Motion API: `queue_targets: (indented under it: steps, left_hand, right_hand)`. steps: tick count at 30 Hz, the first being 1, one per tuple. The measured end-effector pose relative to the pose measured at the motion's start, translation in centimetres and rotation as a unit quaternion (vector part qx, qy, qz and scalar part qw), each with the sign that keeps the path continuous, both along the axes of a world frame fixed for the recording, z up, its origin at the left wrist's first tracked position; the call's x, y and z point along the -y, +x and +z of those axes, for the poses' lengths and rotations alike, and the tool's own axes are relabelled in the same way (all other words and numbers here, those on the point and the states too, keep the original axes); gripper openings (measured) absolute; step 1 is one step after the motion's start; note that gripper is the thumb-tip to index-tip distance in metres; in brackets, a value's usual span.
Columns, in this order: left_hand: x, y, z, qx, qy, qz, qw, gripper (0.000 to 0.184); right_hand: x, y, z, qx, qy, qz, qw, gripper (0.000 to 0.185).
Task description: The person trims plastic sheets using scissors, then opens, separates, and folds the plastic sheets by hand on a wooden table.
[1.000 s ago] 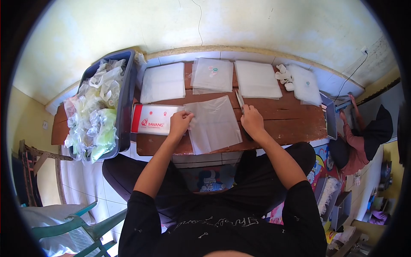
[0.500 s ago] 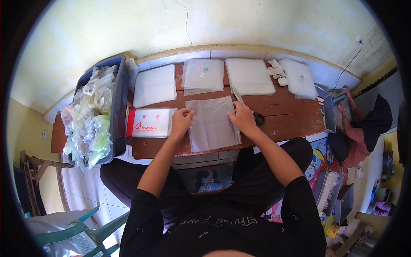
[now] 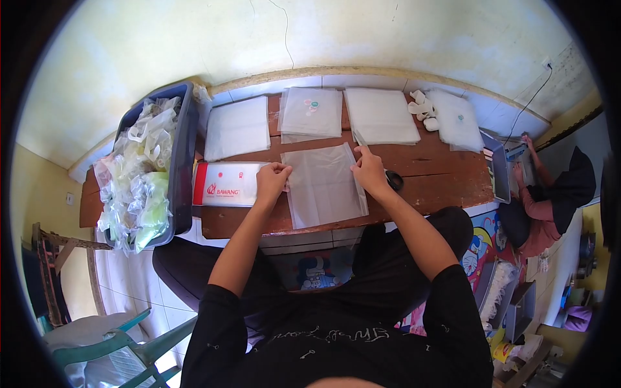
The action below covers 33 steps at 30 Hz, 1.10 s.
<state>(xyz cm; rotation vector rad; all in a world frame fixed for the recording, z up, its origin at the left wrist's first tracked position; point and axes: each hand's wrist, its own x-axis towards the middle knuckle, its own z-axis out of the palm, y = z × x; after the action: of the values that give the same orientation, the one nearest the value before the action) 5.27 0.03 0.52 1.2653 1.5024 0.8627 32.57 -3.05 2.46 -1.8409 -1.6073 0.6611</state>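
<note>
Right hand (image 3: 371,173) moved inward, clear bag (image 3: 323,186) lying between it and left hand (image 3: 272,181).

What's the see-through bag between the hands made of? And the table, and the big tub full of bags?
Clear bag: probably thin plastic, slightly shiny, because brown shows faintly through it.
Table: looks like wood, painted or varnished reddish brown, with long seams and worn edges.
Tub: likely hard, smooth, dark plastic, judging by its rounded rim and soft sheen.
</note>
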Motion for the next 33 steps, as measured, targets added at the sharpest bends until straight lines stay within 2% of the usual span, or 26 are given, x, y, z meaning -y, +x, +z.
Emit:
queue_targets:
  steps: [9, 15, 18, 22, 24, 27, 33]
  left_hand:
    - [-0.2, 0.0, -0.4, 0.037, -0.030, 0.006, 0.999, 0.019]
    - [-0.8, -0.5, -2.6, 0.027, -0.013, 0.022, 0.999, 0.025]
    - [-0.4, -0.2, -0.6, 0.027, -0.044, 0.015, 0.999, 0.024]
    - [-0.2, -0.3, -0.6, 0.048, -0.033, 0.020, 0.998, 0.026]
    - [0.2, -0.1, -0.1, -0.047, 0.016, 0.007, 0.999, 0.028]
    - [0.0, -0.3, -0.5, -0.055, -0.003, -0.011, 0.998, 0.029]
    - [0.2, -0.2, 0.0, -0.014, -0.009, 0.003, 1.000, 0.027]
  right_hand:
    - [0.0, 0.5, -0.3, -0.007, 0.020, -0.007, 1.000, 0.043]
    - [0.0, 0.2, 0.3, 0.003, 0.009, 0.002, 1.000, 0.046]
    - [0.2, 0.0, 0.7, 0.003, -0.007, 0.005, 1.000, 0.048]
    - [0.1, 0.0, 0.2, 0.012, -0.007, 0.023, 1.000, 0.049]
    - [0.2, 0.0, 0.1, 0.011, -0.010, 0.026, 1.000, 0.049]
    - [0.3, -0.1, 0.1, 0.022, -0.008, 0.023, 0.999, 0.047]
    - [0.3, -0.1, -0.2, 0.020, 0.003, 0.027, 0.999, 0.043]
